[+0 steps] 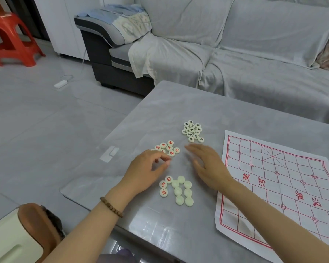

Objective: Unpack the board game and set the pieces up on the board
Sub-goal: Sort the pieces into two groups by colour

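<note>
A white paper board point(285, 188) with a red grid lies on the right of the grey table point(160, 114), with no pieces on it. Round cream pieces lie in three heaps left of it: black-lettered ones point(192, 131) at the back, red-lettered ones point(167, 148) in the middle, and a near heap point(179, 190) of three red-lettered and several blank-faced discs. My left hand point(147, 171) sits beside the red heap, fingers pinched; whether a piece is between them I cannot tell. My right hand point(207, 164) hovers flat with fingers spread between the heaps and the board.
A grey covered sofa point(235, 54) runs behind the table. A red plastic stool point(10, 38) stands at far left on the tiled floor, where a white adapter point(60, 84) lies. A cream and brown seat point(25, 236) is at my lower left.
</note>
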### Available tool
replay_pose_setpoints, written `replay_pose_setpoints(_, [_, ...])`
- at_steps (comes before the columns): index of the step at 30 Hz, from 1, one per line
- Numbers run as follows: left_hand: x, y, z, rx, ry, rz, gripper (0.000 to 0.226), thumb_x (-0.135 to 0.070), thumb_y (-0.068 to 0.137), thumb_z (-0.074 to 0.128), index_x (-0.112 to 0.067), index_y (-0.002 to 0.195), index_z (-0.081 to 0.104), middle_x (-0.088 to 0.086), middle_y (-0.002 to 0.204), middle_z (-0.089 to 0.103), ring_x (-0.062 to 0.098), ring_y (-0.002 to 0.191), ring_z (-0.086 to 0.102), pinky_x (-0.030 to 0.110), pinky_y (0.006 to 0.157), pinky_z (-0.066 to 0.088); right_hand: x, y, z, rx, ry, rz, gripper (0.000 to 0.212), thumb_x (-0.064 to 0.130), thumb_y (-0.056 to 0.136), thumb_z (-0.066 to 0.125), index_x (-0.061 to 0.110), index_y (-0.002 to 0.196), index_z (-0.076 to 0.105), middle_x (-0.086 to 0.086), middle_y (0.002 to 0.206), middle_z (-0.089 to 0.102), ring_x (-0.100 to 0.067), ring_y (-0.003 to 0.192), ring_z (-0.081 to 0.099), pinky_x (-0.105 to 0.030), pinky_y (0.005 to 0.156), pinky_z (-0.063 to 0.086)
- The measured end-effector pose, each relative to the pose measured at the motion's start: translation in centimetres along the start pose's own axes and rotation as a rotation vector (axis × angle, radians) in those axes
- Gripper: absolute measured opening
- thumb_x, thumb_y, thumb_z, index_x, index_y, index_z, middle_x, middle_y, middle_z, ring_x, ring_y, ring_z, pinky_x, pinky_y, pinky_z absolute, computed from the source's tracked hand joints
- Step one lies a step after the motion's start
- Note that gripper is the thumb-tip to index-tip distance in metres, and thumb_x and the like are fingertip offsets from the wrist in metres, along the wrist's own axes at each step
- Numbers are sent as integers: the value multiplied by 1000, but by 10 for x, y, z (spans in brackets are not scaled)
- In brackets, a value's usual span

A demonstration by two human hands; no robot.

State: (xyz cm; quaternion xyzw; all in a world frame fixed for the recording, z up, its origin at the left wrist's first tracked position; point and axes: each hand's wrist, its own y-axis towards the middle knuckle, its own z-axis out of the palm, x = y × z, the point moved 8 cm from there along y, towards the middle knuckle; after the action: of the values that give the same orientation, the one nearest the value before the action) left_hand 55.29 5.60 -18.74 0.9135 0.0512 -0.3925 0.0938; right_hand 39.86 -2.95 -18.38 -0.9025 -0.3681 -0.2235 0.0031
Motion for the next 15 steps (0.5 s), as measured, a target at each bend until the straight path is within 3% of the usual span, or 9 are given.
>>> replay_pose_setpoints(2, [-9,-12,9,101,67,108,27,-44,92,50,-36,115,63,-26,110,57,-9,108,45,14,90,36,17,-28,1,30,47,-74,38,21,90,43,25,124,59,7,127,57,-10,120,48,-20,102,24])
replay_pose_setpoints(5, [-18,-25,25,198,202,217,48,-58,91,29,-38,125,56,-23,122,55,-6,116,38,21,95,32,27,-61,-1,10,86,-144,36,28,85,43,28,111,68,11,112,65,-5,104,54,-18,92,34])
replay_pose_setpoints(9, [-25,-30,38,238,361,270,58,-57,89,13,-39,132,48,-18,128,46,0,121,31,18,90,22,20,-72,4,44,-65,-184,37,32,87,42,29,114,66,10,120,62,-8,104,54,-18,93,33])
replay_pose_setpoints(12, [-26,-23,36,209,366,227,51,-54,93,21,-36,131,51,-15,125,48,3,119,34,17,86,21,12,-63,0,-17,-106,-156,35,37,88,43,26,110,69,5,117,63,-15,97,61,-23,88,38])
replay_pose_setpoints(15, [-27,-10,31,157,306,156,34,-47,94,43,-32,121,59,-14,117,55,6,113,41,21,88,29,5,-48,-3,-37,-36,-88,25,37,87,58,24,104,71,4,104,64,-15,90,61,-25,82,41])
